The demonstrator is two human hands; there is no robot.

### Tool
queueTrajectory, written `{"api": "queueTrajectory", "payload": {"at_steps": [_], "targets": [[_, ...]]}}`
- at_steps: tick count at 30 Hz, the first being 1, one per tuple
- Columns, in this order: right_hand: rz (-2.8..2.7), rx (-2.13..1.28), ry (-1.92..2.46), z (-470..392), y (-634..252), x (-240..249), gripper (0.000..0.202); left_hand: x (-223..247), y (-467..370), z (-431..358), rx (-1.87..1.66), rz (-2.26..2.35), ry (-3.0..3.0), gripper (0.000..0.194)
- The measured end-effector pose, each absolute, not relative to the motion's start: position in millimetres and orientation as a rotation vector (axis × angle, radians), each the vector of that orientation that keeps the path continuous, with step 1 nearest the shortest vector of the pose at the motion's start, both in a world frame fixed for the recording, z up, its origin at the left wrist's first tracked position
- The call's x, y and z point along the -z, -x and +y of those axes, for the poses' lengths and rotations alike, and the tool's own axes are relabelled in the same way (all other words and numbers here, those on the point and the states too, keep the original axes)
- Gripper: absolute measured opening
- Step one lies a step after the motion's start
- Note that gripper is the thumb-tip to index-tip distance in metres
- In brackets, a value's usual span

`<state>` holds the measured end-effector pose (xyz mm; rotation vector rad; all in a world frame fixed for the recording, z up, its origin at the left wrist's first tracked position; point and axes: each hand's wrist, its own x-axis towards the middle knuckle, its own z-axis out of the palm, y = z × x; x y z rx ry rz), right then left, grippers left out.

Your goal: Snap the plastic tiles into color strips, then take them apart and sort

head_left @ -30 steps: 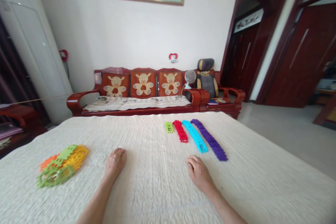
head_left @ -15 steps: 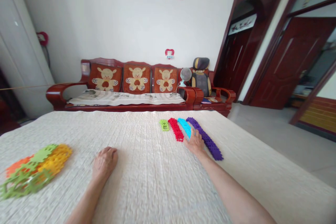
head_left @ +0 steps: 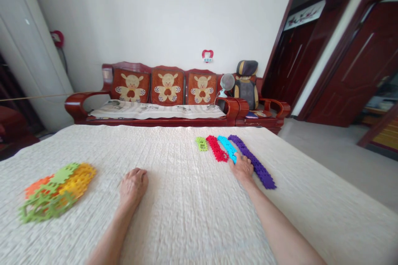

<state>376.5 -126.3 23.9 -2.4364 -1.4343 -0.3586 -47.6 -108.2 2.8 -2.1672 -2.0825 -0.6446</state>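
Observation:
My left hand [head_left: 134,184] rests on the pale cloth with its fingers curled under, and nothing shows in it. Farther out on the right, my right hand [head_left: 242,167] has its fingers on the near end of a light-blue strip of interlocking plastic pieces [head_left: 226,145]; the fingertips are partly hidden. Left of that strip lies a shorter red strip [head_left: 217,149], and beyond it a small lime-green piece [head_left: 202,143]. A long purple strip [head_left: 253,161] runs along the other side, close to my right hand.
A pile of orange, green and yellow notched pieces [head_left: 59,190] lies on the left of the quilted table cover [head_left: 180,215]. Behind the table stands a wooden sofa [head_left: 77,105] with bear cushions, a small fan [head_left: 227,82] and a massage cushion [head_left: 246,87].
The camera view has turned, shifting the scene to the right and up. My right hand has drawn slightly nearer along the light-blue strip, while my left hand stays in place.

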Motion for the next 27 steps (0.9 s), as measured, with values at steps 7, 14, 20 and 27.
{"api": "queueTrajectory", "payload": {"at_steps": [7,14,20,27], "targets": [[-1.478,0.329,2.357,-123.7,-374.8,-23.1,0.037,1.3,49.9,-105.3,0.660,-2.049,2.179,0.030],[-1.553,0.194,2.172,-125.2,-356.9,-22.1,0.036,7.7,52.8,-102.3,0.717,-1.960,2.183,0.032],[-1.735,0.131,1.908,-115.7,-285.3,-13.4,0.030,21.2,58.8,-88.4,1.015,-1.856,2.220,0.032],[-1.894,-0.142,1.559,-104.9,-198.1,-11.2,0.045,13.7,54.0,-89.2,1.130,-2.114,2.142,0.039]]}}
